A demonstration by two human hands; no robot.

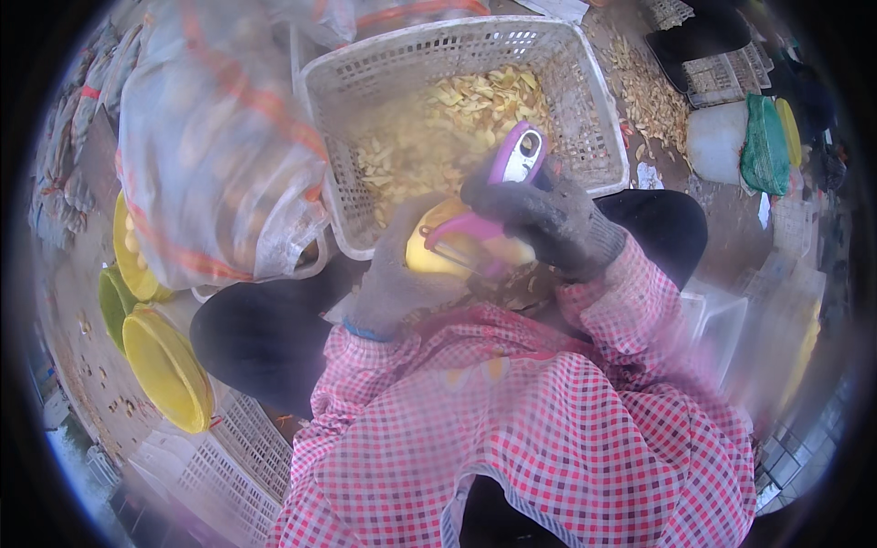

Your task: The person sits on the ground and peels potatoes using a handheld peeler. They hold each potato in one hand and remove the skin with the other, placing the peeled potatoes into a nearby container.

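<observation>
My left hand [397, 281], in a grey glove, is closed around a yellow, peeled-looking potato or similar produce [426, 252]. In my right hand [548, 216], in a darker, dirty glove, is a purple-handled peeler [510, 161]; its blade end lies across the front of the produce. Both hands are above my lap, just at the near edge of a white perforated plastic basket [613, 147]. Pale yellow peelings [479, 103] cover the bottom of that basket. Part of the produce is hidden by the peeler and my fingers.
A large translucent sack [212, 151] with orange stripes stands at the left, beside yellow tubs [168, 370]. Scattered peelings [647, 89] lie on the floor beyond the basket. At the right are a white bucket [716, 140] with green netting [764, 147] and a clear plastic bin [719, 329].
</observation>
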